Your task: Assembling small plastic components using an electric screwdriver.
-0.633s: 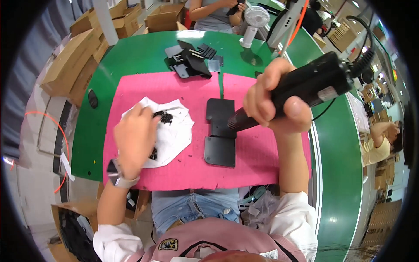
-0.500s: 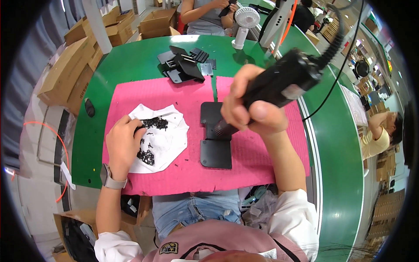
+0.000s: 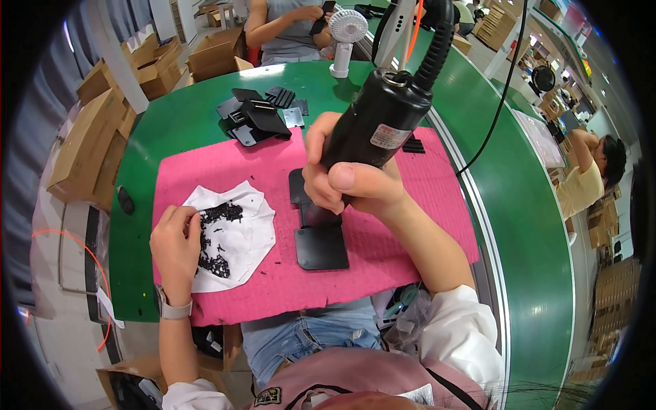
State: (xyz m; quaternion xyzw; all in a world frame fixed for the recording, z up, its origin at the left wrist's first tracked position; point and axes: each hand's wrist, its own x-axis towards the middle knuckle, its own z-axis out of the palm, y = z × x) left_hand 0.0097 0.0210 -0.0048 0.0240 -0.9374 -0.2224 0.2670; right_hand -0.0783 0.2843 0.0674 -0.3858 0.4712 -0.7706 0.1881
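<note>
My right hand [image 3: 359,186] is wrapped round a thick black corded electric screwdriver [image 3: 362,126], held with its cable end up. Its lower end points down at the middle of a flat black hinged plate [image 3: 321,248]; my hand hides the tip, so contact cannot be seen. My left hand [image 3: 175,242] rests at the left edge of a white cloth [image 3: 249,236], thumb and fingertips pinched together beside a pile of small black screws [image 3: 222,212]. Whatever lies between those fingertips is too small to make out. A second pile of screws [image 3: 215,265] sits nearer me on the cloth.
A pink foam mat [image 3: 403,239] covers part of the green table [image 3: 533,273]. Black plates and brackets [image 3: 256,119] are heaped behind it. A white fan [image 3: 347,31] stands at the far edge, near a person [image 3: 287,34]. The black cable [image 3: 502,102] hangs at right.
The screwdriver has swung more upright over the black plate. My left fingertips have drawn back from the screws toward the cloth's left edge. The whole view has shifted a little.
</note>
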